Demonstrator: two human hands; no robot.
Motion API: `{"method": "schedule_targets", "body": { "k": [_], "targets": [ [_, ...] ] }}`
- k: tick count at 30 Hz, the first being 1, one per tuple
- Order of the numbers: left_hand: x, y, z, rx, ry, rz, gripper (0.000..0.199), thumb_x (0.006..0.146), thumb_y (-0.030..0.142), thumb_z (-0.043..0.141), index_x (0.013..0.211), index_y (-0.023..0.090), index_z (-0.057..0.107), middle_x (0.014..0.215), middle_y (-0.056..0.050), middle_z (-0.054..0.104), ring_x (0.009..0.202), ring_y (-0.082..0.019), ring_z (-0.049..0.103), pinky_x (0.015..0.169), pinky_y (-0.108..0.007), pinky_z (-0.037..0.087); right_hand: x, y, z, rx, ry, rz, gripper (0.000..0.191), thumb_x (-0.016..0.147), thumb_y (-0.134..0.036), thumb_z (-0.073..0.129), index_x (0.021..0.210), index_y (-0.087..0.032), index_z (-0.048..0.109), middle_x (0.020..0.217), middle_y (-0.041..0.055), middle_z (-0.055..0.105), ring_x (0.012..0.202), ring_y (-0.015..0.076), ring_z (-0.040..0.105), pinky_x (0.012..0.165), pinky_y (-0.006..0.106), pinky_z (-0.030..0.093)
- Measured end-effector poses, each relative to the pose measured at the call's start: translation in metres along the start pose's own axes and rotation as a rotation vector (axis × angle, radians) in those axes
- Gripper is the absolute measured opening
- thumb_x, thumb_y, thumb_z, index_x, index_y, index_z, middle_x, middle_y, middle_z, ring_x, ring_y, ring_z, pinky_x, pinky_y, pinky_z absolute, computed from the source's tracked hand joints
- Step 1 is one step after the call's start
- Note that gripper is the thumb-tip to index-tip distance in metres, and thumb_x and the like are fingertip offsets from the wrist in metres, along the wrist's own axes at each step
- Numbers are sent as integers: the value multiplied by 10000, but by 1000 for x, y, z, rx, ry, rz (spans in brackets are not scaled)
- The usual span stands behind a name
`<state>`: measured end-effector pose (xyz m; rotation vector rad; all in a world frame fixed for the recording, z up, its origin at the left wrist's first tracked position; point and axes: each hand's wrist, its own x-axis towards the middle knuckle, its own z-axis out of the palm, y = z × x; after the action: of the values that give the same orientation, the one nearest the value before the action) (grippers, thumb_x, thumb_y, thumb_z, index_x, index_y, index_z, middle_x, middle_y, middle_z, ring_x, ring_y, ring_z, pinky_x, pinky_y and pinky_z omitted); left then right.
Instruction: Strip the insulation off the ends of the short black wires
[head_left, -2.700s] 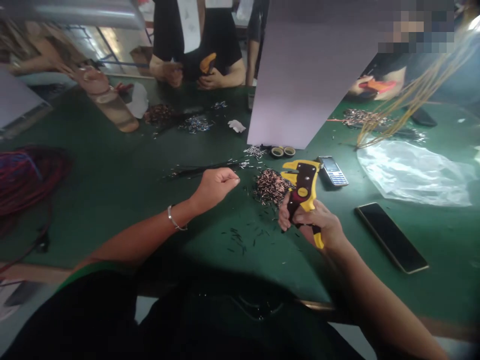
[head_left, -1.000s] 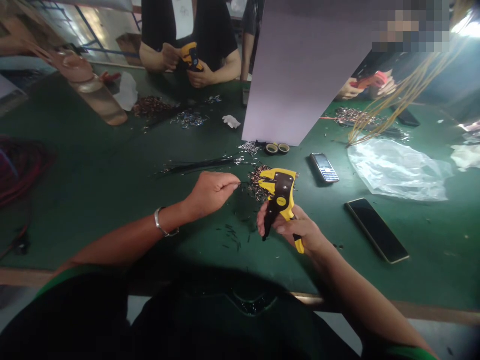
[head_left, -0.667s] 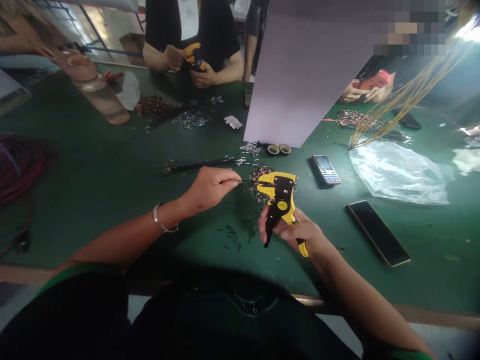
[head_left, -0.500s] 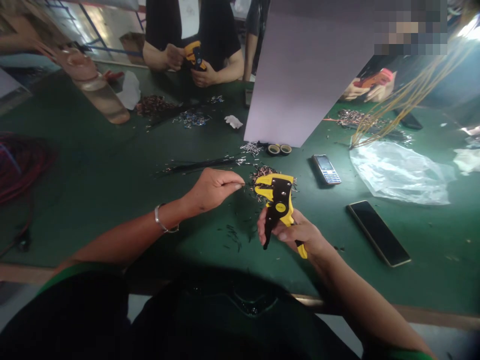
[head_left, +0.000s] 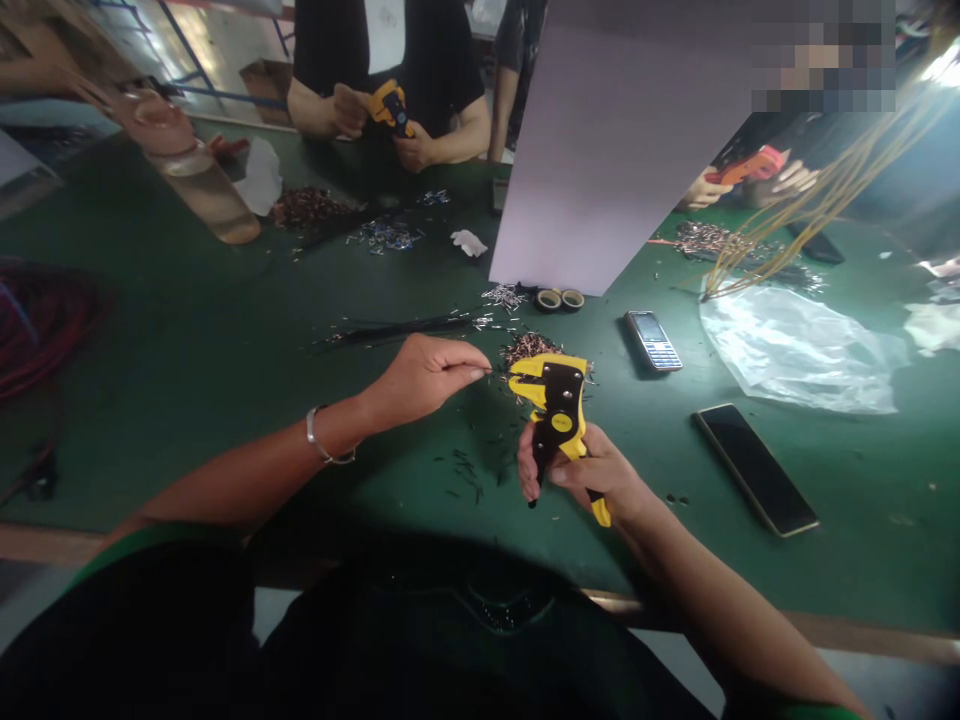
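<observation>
My right hand [head_left: 592, 472] is wrapped round the handles of a yellow and black wire stripper [head_left: 561, 400], whose jaws point left. My left hand [head_left: 424, 375] is closed in a pinch just left of those jaws. A thin dark wire [head_left: 491, 371] shows at its fingertips, most of it hidden by the fingers. Behind the jaws lies a pile of short copper-coloured pieces [head_left: 531, 346]. Small black offcuts [head_left: 466, 472] are scattered below, between my hands. A bundle of black wires [head_left: 405, 327] with silvery ends lies beyond my left hand.
A keypad phone [head_left: 652, 341], a smartphone [head_left: 756, 470] and a clear plastic bag [head_left: 802, 345] lie on the right. A pale upright panel [head_left: 600, 150] stands ahead, two tape rolls [head_left: 560, 299] at its foot. A bottle [head_left: 206, 195] stands far left. Two co-workers' hands hold similar tools.
The wire stripper in my right hand has dropped very slightly, and its jaws sit a little lower. My left hand keeps its pinch almost in place. The right co-worker's hands have shifted.
</observation>
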<state>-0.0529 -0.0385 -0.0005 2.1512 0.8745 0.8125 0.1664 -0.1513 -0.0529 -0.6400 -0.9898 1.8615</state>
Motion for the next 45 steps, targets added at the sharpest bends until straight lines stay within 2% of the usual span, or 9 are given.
{"method": "schedule_targets", "body": {
  "k": [11, 19, 32, 36, 42, 45],
  "targets": [
    [0, -2, 1, -2, -16, 33, 159, 840, 220, 609, 838, 181, 763, 843, -38, 777, 778, -154, 716, 729, -238, 540, -3, -3, 6, -2, 33, -2, 205, 755, -179, 745, 931, -147, 644, 677, 7, 628, 524, 138, 578, 519, 320, 501],
    [2, -8, 3, 18, -24, 75, 169, 847, 229, 595, 825, 177, 754, 815, -34, 772, 750, -149, 709, 695, -233, 513, -3, 1, 11, -49, 124, 5, 164, 753, -192, 753, 837, -147, 620, 596, -22, 574, 468, 112, 524, 467, 286, 460],
    [11, -37, 12, 30, -110, 60, 174, 840, 234, 582, 827, 193, 750, 795, -18, 766, 742, -129, 689, 715, -241, 504, 9, 27, 10, -230, 323, -23, 171, 718, -187, 715, 765, -173, 552, 517, -67, 510, 397, 83, 455, 398, 242, 398],
    [13, -42, 13, 3, -119, 61, 163, 824, 243, 597, 807, 186, 748, 777, -18, 765, 726, -125, 684, 689, -234, 494, 12, 23, 10, -186, 316, -1, 174, 704, -173, 708, 761, -176, 544, 488, -73, 514, 383, 81, 450, 392, 238, 403],
    [10, -34, 13, 7, -116, 51, 175, 831, 252, 588, 789, 177, 742, 753, -19, 759, 690, -119, 673, 651, -225, 480, 12, 13, 13, -112, 320, 42, 153, 704, -174, 695, 782, -171, 563, 478, -57, 558, 355, 106, 491, 361, 246, 424],
    [8, -34, 15, 38, -52, 9, 174, 823, 247, 585, 780, 172, 736, 731, -21, 748, 662, -117, 658, 628, -226, 468, 12, 0, 8, -16, 313, 44, 167, 666, -160, 676, 781, -179, 557, 490, -53, 552, 349, 115, 475, 333, 255, 409]
  ]
}}
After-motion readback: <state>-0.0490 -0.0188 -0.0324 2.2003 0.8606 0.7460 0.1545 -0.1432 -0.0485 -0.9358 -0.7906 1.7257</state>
